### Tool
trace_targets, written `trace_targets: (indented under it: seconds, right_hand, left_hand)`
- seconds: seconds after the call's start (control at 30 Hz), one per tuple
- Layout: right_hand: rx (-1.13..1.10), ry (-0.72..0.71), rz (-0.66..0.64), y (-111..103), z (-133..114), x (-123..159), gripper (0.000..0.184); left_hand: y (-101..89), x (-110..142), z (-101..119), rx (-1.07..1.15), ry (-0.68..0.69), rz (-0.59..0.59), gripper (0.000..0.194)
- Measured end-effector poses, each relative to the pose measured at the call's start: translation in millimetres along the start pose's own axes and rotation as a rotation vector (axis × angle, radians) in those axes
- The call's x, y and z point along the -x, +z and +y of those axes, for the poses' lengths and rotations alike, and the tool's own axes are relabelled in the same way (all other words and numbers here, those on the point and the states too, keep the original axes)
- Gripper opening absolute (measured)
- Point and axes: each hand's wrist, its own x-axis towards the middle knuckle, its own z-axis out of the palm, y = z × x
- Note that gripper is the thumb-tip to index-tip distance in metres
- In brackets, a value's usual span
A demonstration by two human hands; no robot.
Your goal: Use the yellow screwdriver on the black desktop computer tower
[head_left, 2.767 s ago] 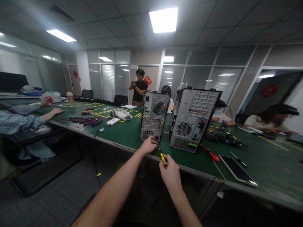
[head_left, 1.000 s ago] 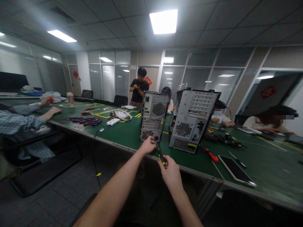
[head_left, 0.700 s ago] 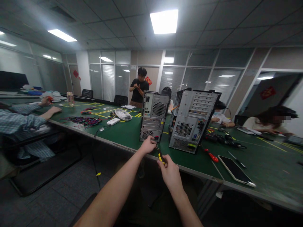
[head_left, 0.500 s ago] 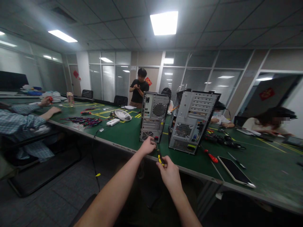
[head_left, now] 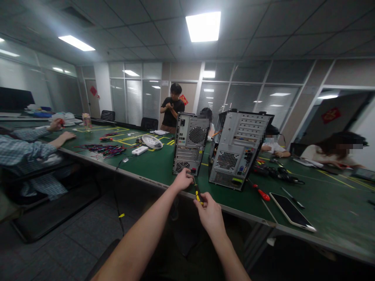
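My right hand is closed round the yellow-and-black handle of a screwdriver. Its thin shaft points up and away, toward the lower back edge of a computer tower. Beside the shaft's far end is my left hand, its fingers bent together at the tower's bottom edge. Whatever those fingers pinch is too small to make out. The tower stands upright with its rear panel, fan grilles and ports facing me. Just right of it stands a second, larger computer tower, rear side toward me.
Right of the towers lie a red screwdriver, a tablet-like device, a pen and black cables. To the left are tangled wires, a white power bank-like box and a white round basket. Other people are around the green table.
Both hands and the screwdriver stay almost in place. The view has shifted very slightly.
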Motion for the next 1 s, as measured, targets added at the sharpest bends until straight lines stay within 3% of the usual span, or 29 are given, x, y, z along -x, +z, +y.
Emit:
trace_targets:
  seconds: [0.2,0.47,0.7,1.0]
  right_hand:
    - [-0.013,-0.005,-0.01,0.8,0.5,0.3,0.019]
    - [0.103,-0.169,0.126,3.1,2.6,2.4,0.024]
    - [0.224,-0.15,0.104,8.1,6.5,3.2,0.032]
    - [0.232,-0.12,0.133,6.7,6.2,0.2,0.027]
  left_hand:
    - [0.2,1.2,2.2,-0.025,0.001,0.001,0.042]
    - [0.3,0.7,-0.7,-0.078,0.032,-0.022,0.041]
    - [-0.4,2.7,2.2,-0.083,0.031,-0.019,0.04]
    - [-1.4,2.5,0.7,-0.055,0.05,-0.03,0.039]
